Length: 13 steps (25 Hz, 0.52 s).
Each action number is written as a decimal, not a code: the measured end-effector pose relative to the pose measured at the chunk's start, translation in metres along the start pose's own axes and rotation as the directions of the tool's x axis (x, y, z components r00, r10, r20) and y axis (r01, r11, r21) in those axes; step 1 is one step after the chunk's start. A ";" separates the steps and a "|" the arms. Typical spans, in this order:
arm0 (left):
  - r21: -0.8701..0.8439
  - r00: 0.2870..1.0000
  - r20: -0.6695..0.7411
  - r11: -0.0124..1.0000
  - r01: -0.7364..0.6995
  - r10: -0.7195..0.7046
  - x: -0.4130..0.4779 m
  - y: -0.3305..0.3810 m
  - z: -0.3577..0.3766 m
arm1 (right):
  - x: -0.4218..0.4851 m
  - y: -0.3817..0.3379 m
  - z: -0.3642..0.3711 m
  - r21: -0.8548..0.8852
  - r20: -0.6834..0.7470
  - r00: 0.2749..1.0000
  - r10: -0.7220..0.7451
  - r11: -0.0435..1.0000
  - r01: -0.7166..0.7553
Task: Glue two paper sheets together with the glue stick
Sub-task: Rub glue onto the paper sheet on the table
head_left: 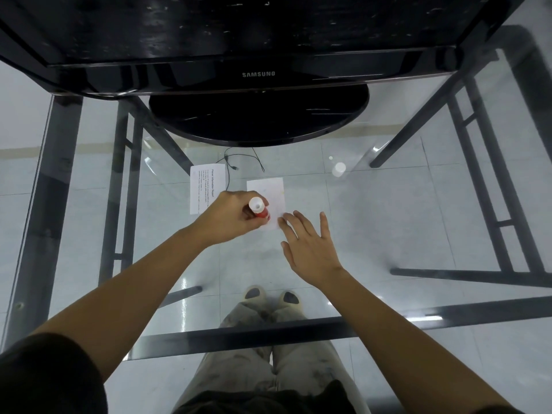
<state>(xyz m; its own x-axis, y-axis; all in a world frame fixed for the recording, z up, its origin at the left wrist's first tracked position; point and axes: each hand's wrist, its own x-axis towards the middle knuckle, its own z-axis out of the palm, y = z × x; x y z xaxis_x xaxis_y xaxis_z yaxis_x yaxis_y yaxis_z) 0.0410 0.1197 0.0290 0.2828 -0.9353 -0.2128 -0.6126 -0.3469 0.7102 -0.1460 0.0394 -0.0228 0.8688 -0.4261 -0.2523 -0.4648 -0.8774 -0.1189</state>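
Note:
A red glue stick with a white end stands nearly upright in my left hand, its lower tip on the near left part of a small blank white paper sheet. My right hand lies flat with fingers spread, its fingertips pressing that sheet's near right corner. A second white sheet with printed text lies to the left on the glass table, partly hidden under my left hand.
A black Samsung monitor on a round base stands at the table's far side. A thin black cable lies between the base and the sheets. A small white cap sits to the right. My legs show under the glass.

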 end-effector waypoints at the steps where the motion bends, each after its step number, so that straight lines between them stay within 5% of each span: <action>1: 0.008 1.000 -0.009 1.000 0.004 -0.004 0.001 -0.001 -0.002 | 0.000 0.000 0.000 -0.002 0.003 1.000 0.002 1.000 -0.002; 7: -0.001 0.983 -0.179 0.999 0.050 -0.049 0.009 -0.008 -0.014 | -0.002 -0.001 0.000 0.001 0.004 1.000 0.014 1.000 -0.014; 13: -0.023 0.999 -0.001 0.998 -0.052 0.052 -0.006 0.002 0.007 | -0.004 -0.001 -0.001 0.000 0.015 1.000 0.022 1.000 -0.022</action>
<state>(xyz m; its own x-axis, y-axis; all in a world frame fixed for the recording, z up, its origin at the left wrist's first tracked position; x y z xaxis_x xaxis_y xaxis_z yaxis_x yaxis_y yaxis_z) 0.0329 0.1243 0.0274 0.2515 -0.9520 -0.1745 -0.6096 -0.2958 0.7355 -0.1494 0.0416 -0.0207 0.8560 -0.4416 -0.2690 -0.4835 -0.8679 -0.1138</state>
